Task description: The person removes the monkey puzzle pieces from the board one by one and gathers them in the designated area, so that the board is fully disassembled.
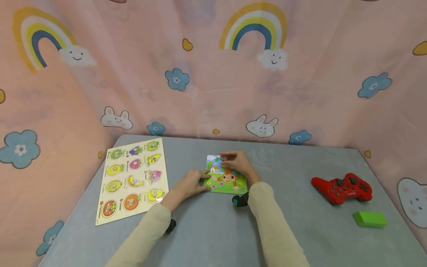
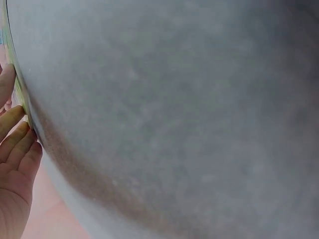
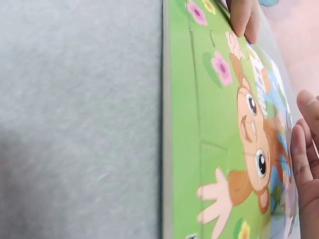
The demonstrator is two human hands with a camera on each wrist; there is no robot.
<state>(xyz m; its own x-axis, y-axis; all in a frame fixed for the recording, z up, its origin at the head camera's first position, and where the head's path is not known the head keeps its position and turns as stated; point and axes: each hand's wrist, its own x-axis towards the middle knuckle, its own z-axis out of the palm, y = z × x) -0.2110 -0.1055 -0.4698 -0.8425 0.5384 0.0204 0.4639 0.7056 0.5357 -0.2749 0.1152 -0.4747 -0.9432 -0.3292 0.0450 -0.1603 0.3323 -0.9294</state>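
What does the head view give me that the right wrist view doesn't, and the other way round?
Only head: the fruit board, red game controller, green block and both pale sleeves.

Only right wrist: close-up seams across the green part of the monkey puzzle, too fine to make out from the head.

Both: the monkey puzzle on the grey tabletop, and fingers of the left hand and right hand at it.
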